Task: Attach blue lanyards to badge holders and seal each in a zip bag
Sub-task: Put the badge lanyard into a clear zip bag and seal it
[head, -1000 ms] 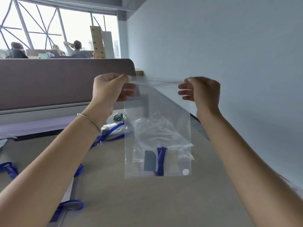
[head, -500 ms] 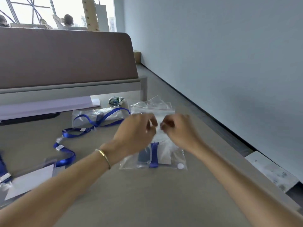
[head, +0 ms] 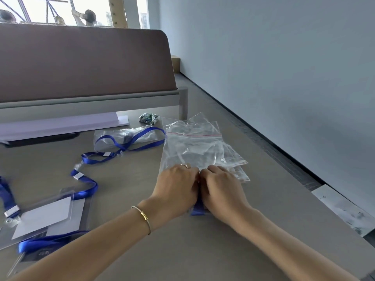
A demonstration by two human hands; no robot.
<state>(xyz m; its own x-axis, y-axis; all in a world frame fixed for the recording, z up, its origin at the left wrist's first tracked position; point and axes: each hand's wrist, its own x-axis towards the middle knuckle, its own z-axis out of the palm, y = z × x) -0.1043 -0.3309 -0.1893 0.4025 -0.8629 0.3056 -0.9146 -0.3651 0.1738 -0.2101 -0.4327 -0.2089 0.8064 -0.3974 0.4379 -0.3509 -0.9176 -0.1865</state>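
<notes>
My left hand (head: 178, 187) and my right hand (head: 221, 189) lie side by side on the table, knuckles up, fingers curled down onto the zip bag with the badge holder inside. The hands hide almost all of that bag. Only a bit of its folded blue lanyard (head: 197, 210) shows below them. Just beyond my fingers lies a pile of empty zip bags (head: 194, 147) with a red seal line. A filled bag (head: 125, 136) with a blue lanyard lies further left.
Loose blue lanyards (head: 87, 179) trail across the left of the table to clear badge holders (head: 46, 216) with white cards. A small green packet (head: 149, 118) and a white strip (head: 60, 124) sit below the brown divider (head: 81, 61). The table edge runs along the right; paper (head: 343, 209) lies on the floor.
The bag was held up in the air by its top corners, then came down flat on the table. Both hands came together and now lie close over it.
</notes>
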